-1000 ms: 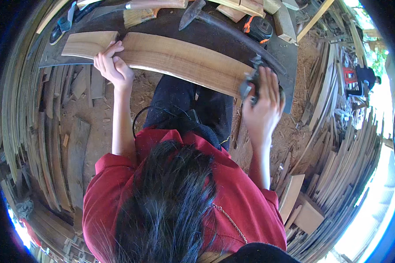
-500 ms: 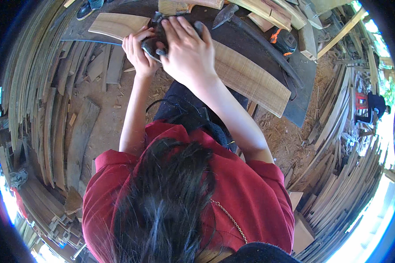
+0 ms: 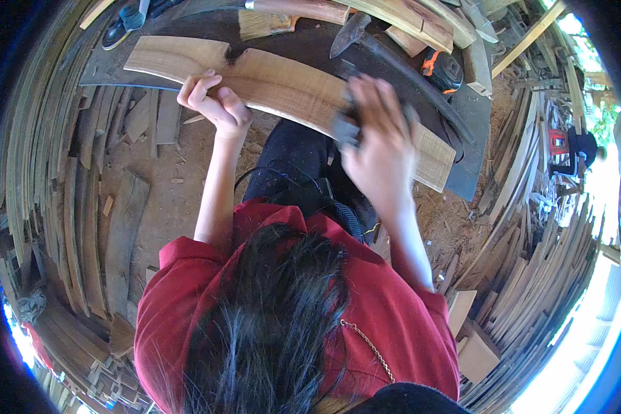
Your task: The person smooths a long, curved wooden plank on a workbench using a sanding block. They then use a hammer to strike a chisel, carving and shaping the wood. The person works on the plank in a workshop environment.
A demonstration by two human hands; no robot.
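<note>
A long, slightly curved wooden board [image 3: 290, 81] lies across the dark work surface in front of me, with a dark gap in its far edge left of the middle. My right hand [image 3: 381, 141] is closed on a compact dark tool [image 3: 348, 128] over the right half of the board; motion smears both, so the tool's kind is unclear. At the board's near edge, on the left, is my left hand [image 3: 217, 109]. Its fingers are loosely bent and apart, holding nothing; whether they touch the board I cannot tell.
Beyond the board lie a wide brush [image 3: 266, 25], a hammer [image 3: 352, 34] and a black-and-orange tape measure [image 3: 443, 70]. Wood pieces [image 3: 421, 22] sit at the far edge of the dark surface [image 3: 466, 169]. Stacked planks [image 3: 55, 131] line the left; more planks [image 3: 545, 297] fill the right.
The dark tool has moved from the board's left part to its right half in my right hand. My left hand has come off the tool and sits slightly nearer to me.
</note>
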